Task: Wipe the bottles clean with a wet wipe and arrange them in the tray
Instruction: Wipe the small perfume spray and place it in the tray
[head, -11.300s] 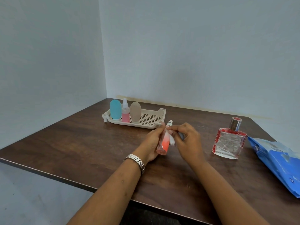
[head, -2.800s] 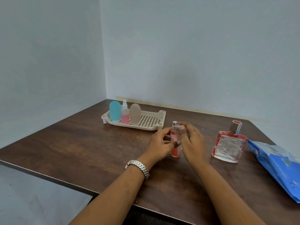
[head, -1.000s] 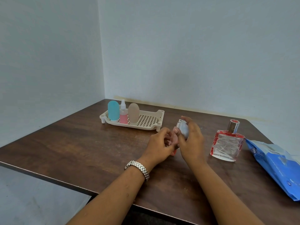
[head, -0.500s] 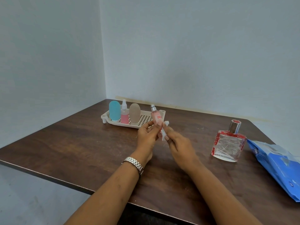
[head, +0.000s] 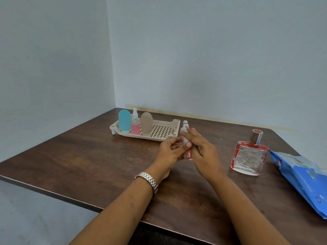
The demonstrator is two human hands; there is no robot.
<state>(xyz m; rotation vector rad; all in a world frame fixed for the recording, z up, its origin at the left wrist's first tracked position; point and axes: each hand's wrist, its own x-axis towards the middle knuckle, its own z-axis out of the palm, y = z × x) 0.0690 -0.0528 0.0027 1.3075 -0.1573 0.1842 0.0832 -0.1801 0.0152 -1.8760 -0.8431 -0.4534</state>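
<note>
A small pink spray bottle (head: 188, 154) with a silver top stands nearly upright between my hands, just in front of the tray's right end. My left hand (head: 169, 152) grips its lower part from the left. My right hand (head: 202, 153) lays its fingers over the bottle's upper part and holds a white wet wipe (head: 184, 134) against it. The cream perforated tray (head: 160, 137) holds a blue bottle (head: 125, 121), a pink spray bottle (head: 135, 128) and a beige bottle (head: 146, 123) in a row at its left end. A square glass perfume bottle (head: 249, 159) with red edges stands on the table to the right.
A blue wet wipe pack (head: 304, 175) lies at the table's right edge, beside the perfume bottle. The brown wooden table (head: 85, 156) sits in a corner between two pale walls. Its near edge runs diagonally at the lower left.
The small pink bottle has come down and to the right, from tilted near the tray to nearly upright. My right fingers now cover its upper part with the wipe.
</note>
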